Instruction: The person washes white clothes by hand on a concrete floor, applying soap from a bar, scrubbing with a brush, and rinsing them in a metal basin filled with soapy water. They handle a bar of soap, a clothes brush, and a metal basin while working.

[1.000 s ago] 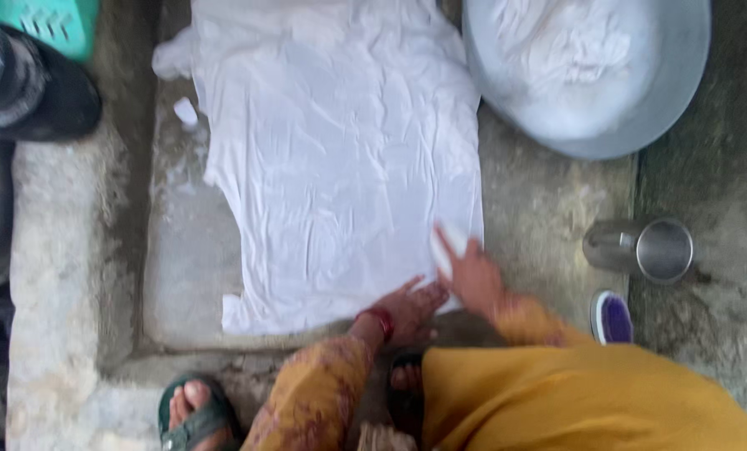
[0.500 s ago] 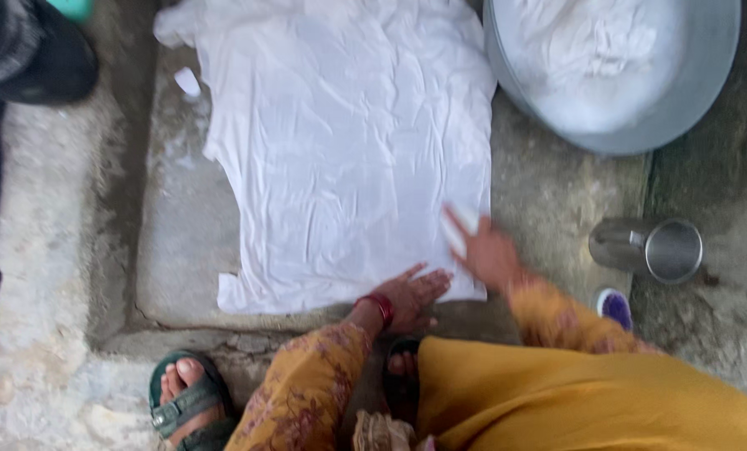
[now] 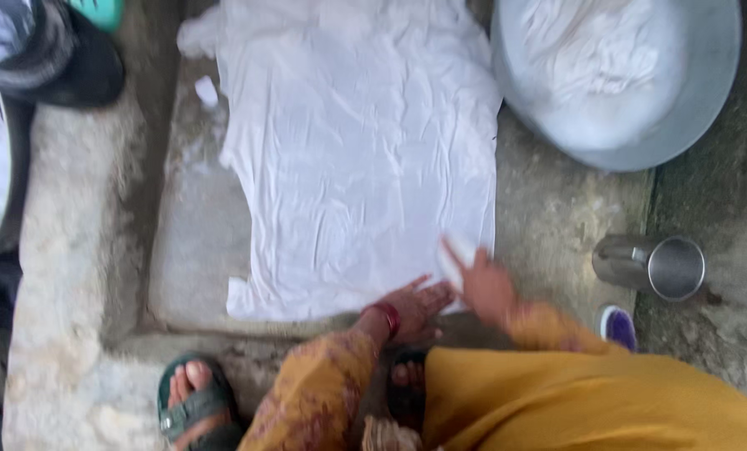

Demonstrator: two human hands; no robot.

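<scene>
A wrinkled white cloth, wet-looking and spread flat (image 3: 357, 150), lies on a grey stone washing slab (image 3: 194, 250) and covers most of its far and right-hand part, with its near edge running along close to the slab's front lip. The person's left hand (image 3: 411, 307), with a red bangle at the wrist, rests palm down on the near edge of the cloth, fingers spread and lying flat, gripping nothing. Just to the right of it, the right hand (image 3: 482, 284) is at the cloth's near right corner; it is blurred, a forefinger seems stretched out over the cloth, and there is a small pale patch at its fingertips, but I cannot tell whether the fingers hold anything or only press on the fabric. Both sleeves are mustard-yellow with a reddish pattern. Beyond the cloth's far right corner sits a wide round grey metal basin (image 3: 683, 108) with more white laundry heaped in it. To the right of the cloth, well apart on the rough concrete ground, a steel mug (image 3: 653, 266) lies on its side, and nearer the person than the mug a purple and white sandal (image 3: 618, 326) shows. Below the cloth's near left corner, off the slab, a foot in a dark green sandal (image 3: 191, 402) stands.
</scene>
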